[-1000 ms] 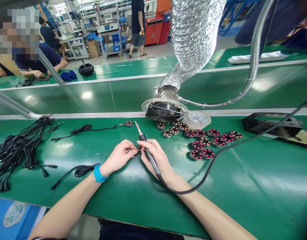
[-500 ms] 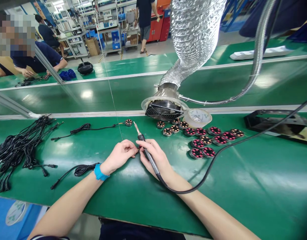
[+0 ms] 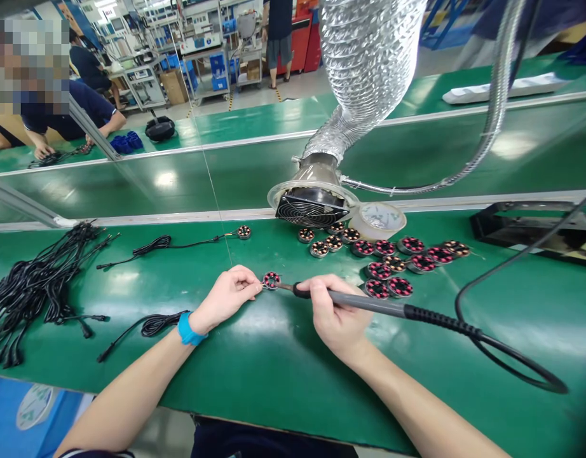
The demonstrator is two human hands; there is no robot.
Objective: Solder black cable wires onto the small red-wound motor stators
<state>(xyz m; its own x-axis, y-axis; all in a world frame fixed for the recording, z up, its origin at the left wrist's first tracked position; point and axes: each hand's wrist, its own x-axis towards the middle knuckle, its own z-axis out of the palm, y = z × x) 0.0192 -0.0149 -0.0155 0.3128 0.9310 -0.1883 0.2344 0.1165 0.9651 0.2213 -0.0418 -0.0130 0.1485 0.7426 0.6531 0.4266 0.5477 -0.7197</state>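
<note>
My left hand (image 3: 231,292), with a blue wristband (image 3: 192,329), is closed in a pinch; a thin wire (image 3: 211,184) hanging from above runs down to it. Just off its fingertips lies a small motor stator (image 3: 271,280) with red windings. My right hand (image 3: 340,312) grips a soldering iron (image 3: 369,303) held nearly level, its tip pointing left at the stator's right edge. Whether tip and stator touch is hard to tell. A coiled black cable (image 3: 162,324) runs toward my left wrist, its far end hidden beneath.
Several stators (image 3: 379,270) lie to the right, below a fume extractor fan (image 3: 312,210) on a foil duct. A black cable bundle (image 3: 40,273) covers the left. Another stator (image 3: 244,232) with a cable lies behind my left hand. A black metal frame (image 3: 536,229) stands far right.
My right hand has moved right and turned the soldering iron from pointing up and away to nearly level, tip at the stator. The stator now shows clear of the fingers. My left hand stays put.
</note>
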